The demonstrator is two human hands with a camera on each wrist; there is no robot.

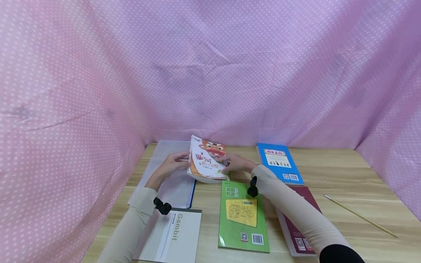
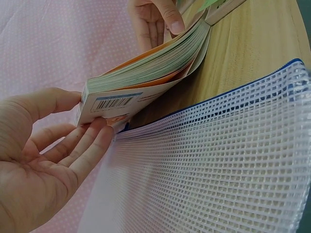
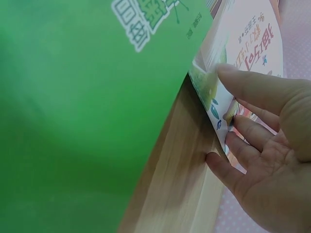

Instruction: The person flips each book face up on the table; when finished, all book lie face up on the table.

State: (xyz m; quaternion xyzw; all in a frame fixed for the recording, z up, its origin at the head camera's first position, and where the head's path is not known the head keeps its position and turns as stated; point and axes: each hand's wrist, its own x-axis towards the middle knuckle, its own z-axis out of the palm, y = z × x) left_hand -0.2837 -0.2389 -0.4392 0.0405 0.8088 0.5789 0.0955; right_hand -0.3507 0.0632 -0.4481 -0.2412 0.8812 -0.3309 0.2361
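Note:
A white and orange paperback book (image 1: 204, 160) with a cartoon animal on its cover is at the back of the table, its spine side raised. My left hand (image 1: 170, 165) grips it at the spine; in the left wrist view the thumb lies on the spine and the fingertips are under the back cover, by the barcode. My right hand (image 1: 237, 163) holds the opposite edge, thumb on the front cover (image 3: 252, 43) and fingers curled at the side. Under and left of the book lies a translucent mesh zip pouch (image 1: 175, 190) with a blue edge.
A green book (image 1: 243, 233) lies just in front of the paperback, and a Gambit notebook (image 1: 181, 237) at front left. On the right are a blue book (image 1: 279, 160), a maroon book (image 1: 307, 199) partly under my right forearm, and a thin stick (image 1: 361, 216). Pink dotted cloth (image 1: 210, 91) hangs behind.

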